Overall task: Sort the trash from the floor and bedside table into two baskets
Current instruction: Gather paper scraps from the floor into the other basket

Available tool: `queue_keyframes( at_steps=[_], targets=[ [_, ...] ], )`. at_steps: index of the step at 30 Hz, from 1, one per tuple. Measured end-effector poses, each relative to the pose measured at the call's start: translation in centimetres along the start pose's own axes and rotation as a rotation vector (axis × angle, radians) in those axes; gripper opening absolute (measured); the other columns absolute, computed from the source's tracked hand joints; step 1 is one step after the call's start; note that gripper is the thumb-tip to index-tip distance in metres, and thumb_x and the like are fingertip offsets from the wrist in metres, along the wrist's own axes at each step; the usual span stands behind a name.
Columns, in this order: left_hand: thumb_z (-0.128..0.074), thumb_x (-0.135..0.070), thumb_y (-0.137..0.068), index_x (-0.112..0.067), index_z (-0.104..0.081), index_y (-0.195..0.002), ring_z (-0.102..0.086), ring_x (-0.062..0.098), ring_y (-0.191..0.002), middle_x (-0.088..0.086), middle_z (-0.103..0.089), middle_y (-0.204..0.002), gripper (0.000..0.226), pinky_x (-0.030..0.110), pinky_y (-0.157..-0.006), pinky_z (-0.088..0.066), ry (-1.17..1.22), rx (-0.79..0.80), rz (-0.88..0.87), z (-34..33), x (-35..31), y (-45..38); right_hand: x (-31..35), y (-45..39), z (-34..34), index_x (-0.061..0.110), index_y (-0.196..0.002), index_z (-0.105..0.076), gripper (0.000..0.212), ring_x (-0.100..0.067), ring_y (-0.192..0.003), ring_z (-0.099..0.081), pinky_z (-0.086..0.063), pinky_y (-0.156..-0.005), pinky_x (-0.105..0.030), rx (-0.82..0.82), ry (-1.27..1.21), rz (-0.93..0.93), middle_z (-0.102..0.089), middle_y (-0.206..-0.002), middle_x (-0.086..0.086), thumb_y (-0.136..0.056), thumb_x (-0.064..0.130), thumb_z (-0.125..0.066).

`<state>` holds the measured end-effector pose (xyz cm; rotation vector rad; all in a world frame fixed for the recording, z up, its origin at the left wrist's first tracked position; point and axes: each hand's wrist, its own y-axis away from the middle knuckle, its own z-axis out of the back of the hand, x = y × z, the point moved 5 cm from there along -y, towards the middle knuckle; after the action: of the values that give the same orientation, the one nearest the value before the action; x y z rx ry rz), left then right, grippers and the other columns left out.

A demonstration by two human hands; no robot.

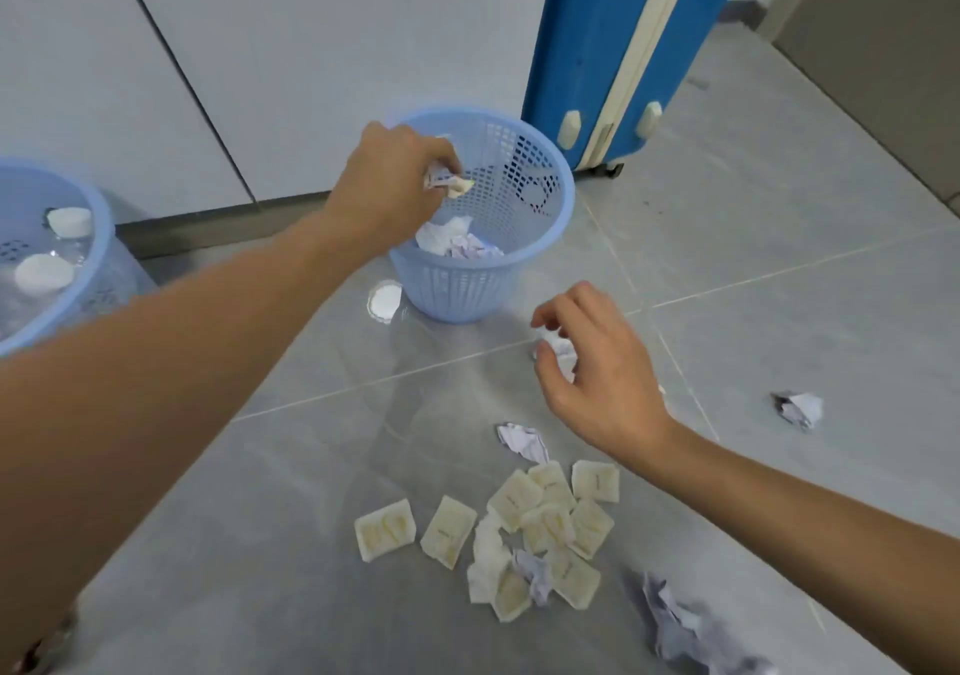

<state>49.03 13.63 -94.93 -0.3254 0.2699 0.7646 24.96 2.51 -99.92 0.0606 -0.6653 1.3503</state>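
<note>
The left hand [400, 181] pinches a paper wad [445, 180] over the center basket's [563, 207] near rim; released early, it could drop outside. The right hand [597, 362] hovers open above another wad [563, 349].

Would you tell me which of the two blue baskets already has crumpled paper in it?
The basket beside the blue suitcase, under the left hand, holds crumpled paper. The other basket, at the left edge, holds white-capped bottles instead.

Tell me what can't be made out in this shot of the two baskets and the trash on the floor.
- Left basket, head view: cut off by the left edge, contents blurred.
- Paper in the left hand: mostly hidden by fingers.
- Paper ball under the right hand: contact unclear.
- Crumpled paper at the bottom edge: blurred.
</note>
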Motion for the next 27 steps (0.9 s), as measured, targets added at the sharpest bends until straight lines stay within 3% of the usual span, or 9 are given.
queue_keyframes(
  at_steps=[2,4,8,11,13,16,19,24,27],
  targets=[
    [-0.066,-0.021,-0.087,-0.038,-0.069,-0.125,-0.045,0.04,-0.132,0.015,-0.055,-0.141,0.042,0.052,-0.106,-0.041,-0.033,0.106,0.084,-1.1,-0.3,-0.2,-0.9,3.9,-2.3,0.018,-0.113,-0.059,0.024,-0.024,-0.101,-0.054,-0.053,-0.068,-0.045,0.193,0.042,-0.025,-0.05,-0.11,0.001,-0.089,0.025,-0.062],
    [-0.06,-0.018,-0.087,-0.035,-0.068,-0.128,-0.039,0.039,-0.139,0.014,-0.048,-0.153,0.045,0.055,-0.109,-0.037,-0.007,-0.018,0.048,-0.5,-1.2,1.8,-1.9,7.3,-4.7,0.027,-0.124,-0.053,0.04,-0.025,-0.11,-0.051,-0.056,-0.069,-0.045,0.424,0.105,-0.104,-0.044,-0.122,0.003,-0.089,0.042,-0.063],
    [-0.058,-0.023,-0.087,-0.017,-0.073,-0.107,-0.055,0.034,-0.11,0.008,-0.064,-0.118,0.025,0.045,-0.086,-0.047,0.037,-0.282,-0.082,-0.9,-3.4,11.3,-3.0,12.1,-7.9,0.041,-0.148,-0.033,0.085,-0.032,-0.136,-0.033,-0.054,-0.094,-0.05,0.737,0.178,-0.238,-0.027,-0.15,-0.002,-0.076,0.064,-0.073],
    [-0.06,-0.044,-0.088,-0.025,-0.07,-0.113,-0.053,0.029,-0.11,0.001,-0.06,-0.117,0.032,0.047,-0.083,-0.047,0.04,-0.105,0.094,-6.4,-3.7,20.4,-3.9,13.7,-8.7,0.048,-0.154,-0.02,0.105,-0.037,-0.152,-0.011,-0.044,-0.11,-0.059,0.771,0.242,-0.328,-0.007,-0.165,-0.002,-0.069,0.071,-0.076],
    [-0.055,-0.068,-0.081,-0.037,-0.062,-0.128,-0.046,0.028,-0.125,0.0,-0.051,-0.133,0.056,0.049,-0.092,-0.047,0.033,0.128,0.266,-10.2,-3.9,26.1,-4.7,14.8,-8.7,0.05,-0.154,-0.018,0.111,-0.039,-0.154,-0.002,-0.042,-0.111,-0.062,0.764,0.233,-0.414,0.002,-0.167,0.002,-0.064,0.073,-0.079],
    [-0.043,-0.095,-0.065,-0.051,-0.032,-0.149,-0.022,0.035,-0.147,0.008,-0.024,-0.16,0.095,0.057,-0.107,-0.038,0.009,0.489,0.431,-14.9,-5.1,32.9,-4.9,17.1,-9.0,0.052,-0.155,-0.016,0.117,-0.039,-0.152,-0.005,-0.044,-0.108,-0.061,0.8,0.225,-0.437,0.002,-0.165,0.002,-0.06,0.075,-0.08],
    [-0.034,-0.104,-0.059,-0.053,-0.019,-0.153,-0.01,0.041,-0.153,0.012,-0.008,-0.167,0.108,0.059,-0.109,-0.031,-0.015,0.605,0.47,-17.9,-7.0,36.3,-4.2,19.8,-9.6,0.052,-0.156,-0.016,0.115,-0.039,-0.151,-0.008,-0.045,-0.106,-0.058,0.842,0.299,-0.417,0.0,-0.166,-0.002,-0.062,0.077,-0.077],
    [-0.065,-0.064,-0.076,-0.039,-0.06,-0.128,-0.047,0.041,-0.123,0.014,-0.048,-0.144,0.058,0.047,-0.082,-0.045,-0.14,0.359,0.332,-19.9,-7.5,36.8,-2.5,21.3,-10.3,0.048,-0.145,-0.033,0.081,-0.037,-0.13,-0.036,-0.049,-0.091,-0.048,0.711,0.419,-0.219,-0.029,-0.149,-0.007,-0.074,0.06,-0.072],
    [-0.077,-0.041,-0.077,-0.03,-0.065,-0.104,-0.053,0.034,-0.098,0.01,-0.055,-0.114,0.031,0.041,-0.067,-0.047,-0.133,0.298,0.263,-20.4,-7.1,36.4,-2.3,21.9,-11.0,0.038,-0.135,-0.042,0.067,-0.035,-0.121,-0.037,-0.055,-0.086,-0.046,0.702,0.326,-0.182,-0.036,-0.136,-0.01,-0.076,0.041,-0.075]
  ],
)
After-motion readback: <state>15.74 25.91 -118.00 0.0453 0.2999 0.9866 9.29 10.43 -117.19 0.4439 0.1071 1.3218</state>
